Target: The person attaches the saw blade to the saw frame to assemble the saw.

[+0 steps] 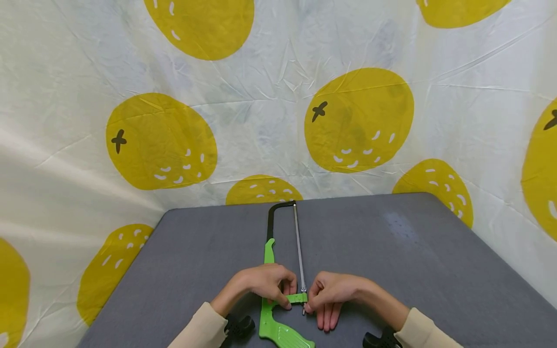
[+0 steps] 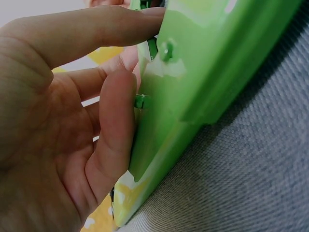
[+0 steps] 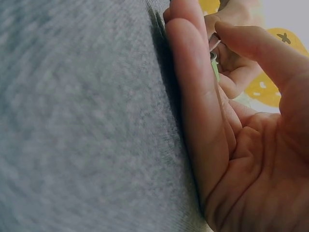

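A hacksaw with a green handle [image 1: 285,334] lies flat in the middle of the table, its black front frame [image 1: 271,222] pointing away from me. Its thin metal blade [image 1: 299,246] runs along the right side. My left hand [image 1: 269,282] grips the green crosspiece [image 1: 298,298] at the blade's near end; in the left wrist view its fingers bend against the green frame [image 2: 193,63]. Between thumb and index finger, my right hand [image 1: 337,290] pinches the small metal tension screw [image 1: 303,311] below that crosspiece. The screw is partly hidden by the fingertips.
Grey cloth covers the table [image 1: 209,241]. A white curtain [image 1: 261,125] with yellow fruit prints hangs behind it and along both sides. Black straps with devices [image 1: 240,327] sit at both wrists, near the beige sleeves.
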{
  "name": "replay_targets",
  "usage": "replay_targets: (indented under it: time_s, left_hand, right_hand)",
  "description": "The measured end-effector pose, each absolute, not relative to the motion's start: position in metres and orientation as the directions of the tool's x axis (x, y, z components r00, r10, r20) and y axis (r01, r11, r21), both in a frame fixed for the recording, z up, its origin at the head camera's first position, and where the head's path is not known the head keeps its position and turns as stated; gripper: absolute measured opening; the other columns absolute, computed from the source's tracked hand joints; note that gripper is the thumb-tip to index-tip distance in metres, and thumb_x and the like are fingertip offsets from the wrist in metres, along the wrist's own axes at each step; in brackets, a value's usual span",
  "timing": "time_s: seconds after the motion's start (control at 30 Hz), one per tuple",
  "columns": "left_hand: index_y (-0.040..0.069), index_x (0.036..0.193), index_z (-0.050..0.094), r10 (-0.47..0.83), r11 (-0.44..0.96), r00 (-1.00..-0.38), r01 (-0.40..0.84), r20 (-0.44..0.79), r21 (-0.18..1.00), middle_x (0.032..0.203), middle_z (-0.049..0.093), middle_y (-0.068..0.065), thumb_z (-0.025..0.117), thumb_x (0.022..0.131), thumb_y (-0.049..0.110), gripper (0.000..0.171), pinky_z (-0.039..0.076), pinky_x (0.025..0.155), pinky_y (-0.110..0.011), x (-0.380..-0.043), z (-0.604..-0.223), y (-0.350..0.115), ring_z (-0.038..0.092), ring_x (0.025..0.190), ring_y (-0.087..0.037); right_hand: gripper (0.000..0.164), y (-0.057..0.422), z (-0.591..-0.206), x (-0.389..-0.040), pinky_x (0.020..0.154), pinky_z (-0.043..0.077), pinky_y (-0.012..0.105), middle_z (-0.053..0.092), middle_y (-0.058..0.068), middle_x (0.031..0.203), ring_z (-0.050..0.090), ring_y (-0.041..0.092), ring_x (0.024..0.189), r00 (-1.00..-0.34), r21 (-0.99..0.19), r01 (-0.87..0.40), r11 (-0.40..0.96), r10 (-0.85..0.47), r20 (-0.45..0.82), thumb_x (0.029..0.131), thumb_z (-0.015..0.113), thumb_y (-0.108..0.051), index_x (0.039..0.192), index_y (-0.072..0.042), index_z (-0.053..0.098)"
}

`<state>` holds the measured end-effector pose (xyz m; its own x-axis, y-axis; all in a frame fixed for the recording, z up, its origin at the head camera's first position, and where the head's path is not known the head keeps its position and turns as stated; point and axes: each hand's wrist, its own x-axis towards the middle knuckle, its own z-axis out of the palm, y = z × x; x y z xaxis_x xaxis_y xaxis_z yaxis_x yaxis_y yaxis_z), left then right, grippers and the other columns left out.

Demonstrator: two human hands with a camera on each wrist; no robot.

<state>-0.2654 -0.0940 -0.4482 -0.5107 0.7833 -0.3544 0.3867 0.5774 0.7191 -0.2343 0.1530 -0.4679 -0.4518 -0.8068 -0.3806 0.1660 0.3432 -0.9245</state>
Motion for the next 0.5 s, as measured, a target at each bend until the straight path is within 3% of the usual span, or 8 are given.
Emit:
replay_targets:
  time_s: [0.5]
  left_hand:
    - [0.017,0.091,0.068,0.784,0.575,-0.509,0.380,-0.356,0.724,0.075,0.063,0.007,0.082,0.087,0.012,0.015,0.054,0.050,-0.026,-0.2657,-0.4473,-0.0945,0.057,0.051,-0.006]
  right_hand:
    - [0.018,0.1547,-0.4705,-0.2365,0.054,0.060,0.023,0.074,0.003,0.069,0.073,0.010,0.059,-0.438,-0.921,0.196,0.337,-0.810,-0.389,0.095,0.064,-0.012,0.097,0.003,0.074]
